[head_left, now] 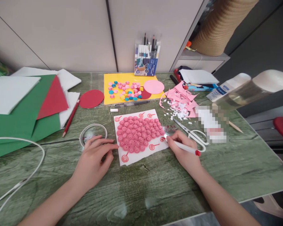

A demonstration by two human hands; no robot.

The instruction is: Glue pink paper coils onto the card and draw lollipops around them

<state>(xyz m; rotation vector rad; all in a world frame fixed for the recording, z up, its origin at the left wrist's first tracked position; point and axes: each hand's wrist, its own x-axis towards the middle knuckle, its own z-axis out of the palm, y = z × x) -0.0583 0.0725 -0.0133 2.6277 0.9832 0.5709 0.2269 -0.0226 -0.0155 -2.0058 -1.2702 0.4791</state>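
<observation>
A white sheet [132, 159] lies on the green table, covered in the middle with rows of pink paper coils [136, 135]. Red spiral drawings [125, 158] run along its margins. My right hand [185, 152] grips a white marker with a red end [186, 148], its tip at a spiral by the sheet's right edge. Fingers apart, my left hand [95, 160] rests on the table with the index fingertip at the sheet's left edge. Behind that hand lies a roll of clear tape [93, 126]. A small white cap [114, 110] sits beyond the sheet.
White-handled scissors [191, 133] and pink paper scraps [182, 97] lie to the right. A yellow sheet [109, 100] with small coloured paper pieces is at the back, beside a marker box [145, 62]. Green paper [16, 116], a red pencil [71, 119] and a white cable [41, 157] are left.
</observation>
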